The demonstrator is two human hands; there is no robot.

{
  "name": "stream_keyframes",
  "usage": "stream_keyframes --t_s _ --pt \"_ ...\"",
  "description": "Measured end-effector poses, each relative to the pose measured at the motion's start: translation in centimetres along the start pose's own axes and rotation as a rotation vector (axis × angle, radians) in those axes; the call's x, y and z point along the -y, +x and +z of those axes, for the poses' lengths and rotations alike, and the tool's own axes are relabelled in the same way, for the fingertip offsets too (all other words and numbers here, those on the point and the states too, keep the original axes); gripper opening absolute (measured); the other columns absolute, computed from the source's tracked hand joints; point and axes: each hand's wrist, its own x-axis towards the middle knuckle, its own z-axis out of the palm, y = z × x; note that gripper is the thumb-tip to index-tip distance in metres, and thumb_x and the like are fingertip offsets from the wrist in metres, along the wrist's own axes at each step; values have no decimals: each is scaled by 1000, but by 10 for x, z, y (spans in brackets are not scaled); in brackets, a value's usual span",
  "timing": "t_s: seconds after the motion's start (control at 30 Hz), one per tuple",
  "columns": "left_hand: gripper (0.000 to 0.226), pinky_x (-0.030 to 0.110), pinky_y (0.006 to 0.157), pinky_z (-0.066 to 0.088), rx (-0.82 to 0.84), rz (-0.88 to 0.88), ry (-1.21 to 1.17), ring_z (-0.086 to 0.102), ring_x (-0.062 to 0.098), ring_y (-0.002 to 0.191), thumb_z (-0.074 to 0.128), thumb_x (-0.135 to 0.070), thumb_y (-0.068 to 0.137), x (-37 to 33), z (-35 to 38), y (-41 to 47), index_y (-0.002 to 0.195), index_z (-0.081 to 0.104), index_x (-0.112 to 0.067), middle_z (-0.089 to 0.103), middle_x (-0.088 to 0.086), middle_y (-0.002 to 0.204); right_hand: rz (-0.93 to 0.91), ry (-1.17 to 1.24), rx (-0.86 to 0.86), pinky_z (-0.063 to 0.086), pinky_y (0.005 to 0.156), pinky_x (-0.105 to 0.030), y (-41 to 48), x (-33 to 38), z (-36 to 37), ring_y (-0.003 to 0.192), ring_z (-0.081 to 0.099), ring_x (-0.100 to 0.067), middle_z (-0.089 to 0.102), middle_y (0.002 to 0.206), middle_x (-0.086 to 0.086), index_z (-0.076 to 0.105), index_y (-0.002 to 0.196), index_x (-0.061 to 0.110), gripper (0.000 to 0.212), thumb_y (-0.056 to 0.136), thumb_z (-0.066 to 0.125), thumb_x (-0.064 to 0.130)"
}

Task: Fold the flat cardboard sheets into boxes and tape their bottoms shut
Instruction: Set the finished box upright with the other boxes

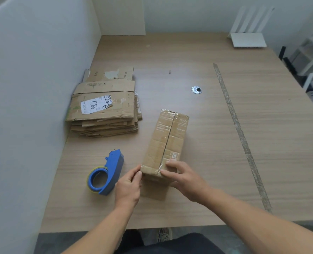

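Fingertips [139, 172] of the left hand [129, 184] are pinching the near-left corner of the box [165, 142], thumb and forefinger pressing together on the cardboard edge. The remaining fingers are tucked behind; cannot tell how they lie. Fingers [170, 164] of the right hand [184, 177] are curling over the near-right end, with the thumb pressing along the near edge where clear tape is folding over.

The box is lying lengthwise mid-table [216, 171], its taped seam facing up and running away from the person. The tape dispenser [106, 173] is resting just left of it, apart from both hands. The stack of flat sheets [104, 107] is sitting further back, against the partition.

Handling, judged: the box is looking empty, so light. It is creased, reused corrugated board, stiff at folds and corners, and the panels are likely giving under a squeeze. The tape surface is looking glossy, probably slick. Best hold is at corners and edges, not mid-panel. Being light, it is likely sliding easily on the smooth tabletop, so one hand should be steadying it.
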Motion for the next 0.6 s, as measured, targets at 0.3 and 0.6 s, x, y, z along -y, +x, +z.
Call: stream_keyframes --t_s 0.3,0.6 --pt "51 42 98 51 138 -71 86 67 14 104 56 -53 82 -15 7 9 125 67 -28 73 -10 110 -272 -300 -57 53 71 -38 0 -9 7 90 51 -21 55 114 -4 52 126 24 58 76 79 35" --pt "45 40 104 47 274 -28 237 61 16 114 54 -32 99 -29 3 16 144 47 -29 63 -4 130 -394 -438 -5 38 62 -33 16 -15 -7 76 45 -18 56 92 8 59 122 41 46 79 75 37"
